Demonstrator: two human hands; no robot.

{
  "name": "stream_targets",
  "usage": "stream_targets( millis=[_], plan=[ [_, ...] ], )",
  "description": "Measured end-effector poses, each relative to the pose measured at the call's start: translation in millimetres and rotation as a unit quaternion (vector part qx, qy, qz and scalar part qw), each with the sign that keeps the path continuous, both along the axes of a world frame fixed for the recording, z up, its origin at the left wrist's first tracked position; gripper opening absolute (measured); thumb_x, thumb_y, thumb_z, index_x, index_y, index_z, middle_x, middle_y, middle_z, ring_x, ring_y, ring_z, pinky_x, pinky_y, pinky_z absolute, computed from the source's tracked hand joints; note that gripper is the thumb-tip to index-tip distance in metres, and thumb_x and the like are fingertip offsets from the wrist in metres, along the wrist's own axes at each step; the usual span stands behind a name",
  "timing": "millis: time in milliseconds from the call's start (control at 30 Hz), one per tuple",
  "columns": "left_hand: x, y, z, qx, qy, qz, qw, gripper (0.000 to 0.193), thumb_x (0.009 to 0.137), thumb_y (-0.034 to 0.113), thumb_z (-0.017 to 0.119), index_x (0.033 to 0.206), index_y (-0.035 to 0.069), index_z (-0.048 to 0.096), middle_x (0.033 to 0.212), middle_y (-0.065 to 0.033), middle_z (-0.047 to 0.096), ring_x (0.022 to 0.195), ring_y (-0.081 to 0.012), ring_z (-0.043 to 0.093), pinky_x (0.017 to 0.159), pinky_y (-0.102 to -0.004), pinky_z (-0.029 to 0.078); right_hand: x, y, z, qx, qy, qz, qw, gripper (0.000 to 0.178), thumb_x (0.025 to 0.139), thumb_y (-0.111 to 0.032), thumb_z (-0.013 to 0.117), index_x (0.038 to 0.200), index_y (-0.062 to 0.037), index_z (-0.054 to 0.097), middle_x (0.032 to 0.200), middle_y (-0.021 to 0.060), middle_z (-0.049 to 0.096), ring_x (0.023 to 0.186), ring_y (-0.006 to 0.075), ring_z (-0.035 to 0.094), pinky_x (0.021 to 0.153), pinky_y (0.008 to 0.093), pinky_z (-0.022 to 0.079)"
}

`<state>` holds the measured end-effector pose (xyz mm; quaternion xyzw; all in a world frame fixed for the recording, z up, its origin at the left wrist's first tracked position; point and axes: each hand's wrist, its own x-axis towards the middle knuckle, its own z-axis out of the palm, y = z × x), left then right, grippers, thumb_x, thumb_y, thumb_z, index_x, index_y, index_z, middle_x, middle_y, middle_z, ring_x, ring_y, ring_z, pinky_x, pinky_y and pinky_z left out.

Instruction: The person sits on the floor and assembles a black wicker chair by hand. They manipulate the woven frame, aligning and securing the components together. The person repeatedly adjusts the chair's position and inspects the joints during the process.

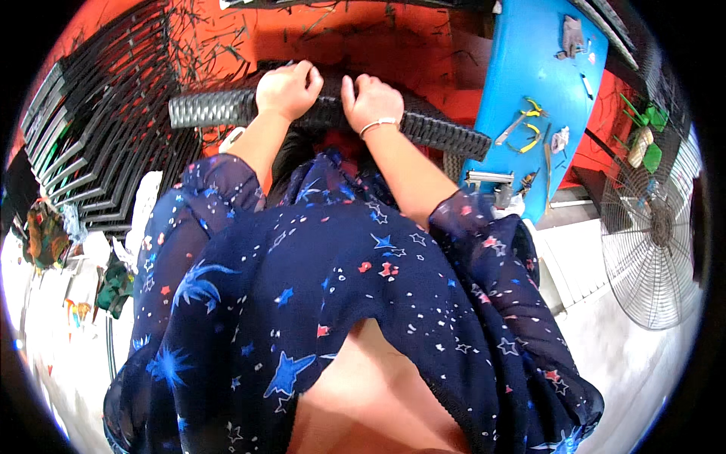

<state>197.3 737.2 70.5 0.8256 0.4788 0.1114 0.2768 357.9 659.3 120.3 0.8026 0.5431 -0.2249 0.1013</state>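
A long black woven band [446, 135], ribbed and shiny, lies across in front of me. Over its middle-left part my left hand [287, 89] is closed, with the fingers curled in. My right hand [373, 103], wearing a thin bracelet, is closed a little farther right, also against the band. Both thumbs point away from me, and a small gap separates the hands. Whatever the curled fingers pinch is hidden. The band's left end [200, 110] catches the light, while its right end reaches toward a blue table.
Stacked black metal frames [98, 136] stand at the left. At the right, the blue table [522, 68] bears yellow-handled pliers [534, 110] and a grey glove [572, 35]. A large wire fan [652, 250] stands beyond it. Black strip scraps litter the red surface [378, 38] ahead.
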Motion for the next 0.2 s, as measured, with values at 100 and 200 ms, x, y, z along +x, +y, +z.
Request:
stream_targets(
  millis=[100, 200],
  plan=[
    [-4.2, -1.2, -0.6, 0.007, -0.002, 0.005, 1.0, 0.022, 0.088, 0.03, 0.059, 0.076, 0.013, 0.065, 0.064, -0.0111, 0.067, 0.058, -0.0319, 0.067, 0.056, -0.0454, 0.054, -3.4, -2.0, -2.0, 0.017, 0.016, -0.014, 1.0, 0.05, 0.1, -0.049, 0.043, 0.087, -0.0077, 0.069, 0.088, 0.0145, 0.071, 0.084, 0.0332, 0.069, 0.078, 0.0462, 0.054],
    [-10.7, -2.2, -1.4, -0.005, 0.009, -0.01, 1.0, 0.014, 0.089, 0.026, 0.061, 0.082, 0.015, 0.066, 0.061, -0.0058, 0.063, 0.058, -0.0294, 0.065, 0.054, -0.0422, 0.051, 1.6, -0.6, -6.5, -0.005, 0.017, 0.001, 1.0, 0.053, 0.1, -0.049, 0.04, 0.085, -0.0076, 0.07, 0.092, 0.0154, 0.071, 0.088, 0.0316, 0.069, 0.077, 0.0453, 0.053]
  ],
)
